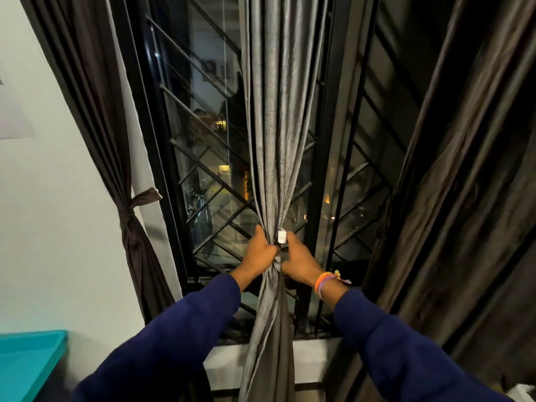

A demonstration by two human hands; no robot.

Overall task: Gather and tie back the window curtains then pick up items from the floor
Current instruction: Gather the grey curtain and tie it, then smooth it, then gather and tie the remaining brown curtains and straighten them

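Observation:
A grey curtain (278,126) hangs gathered into a narrow bunch in front of the middle of the window. My left hand (262,249) grips the bunch from the left at waist height. My right hand (300,261) holds it from the right, fingers closed around a dark tie band (283,248) with a white tag. Below my hands the fabric twists and falls past the sill. A dark brown curtain (95,111) at the left is knotted with its own tie (130,211). Another dark brown curtain (464,184) hangs loose at the right.
A black window frame with a diagonal metal grille (214,181) stands behind the curtains, above a white sill (310,352). A teal surface (26,361) juts in at the lower left beside the white wall (58,227). The floor is hidden.

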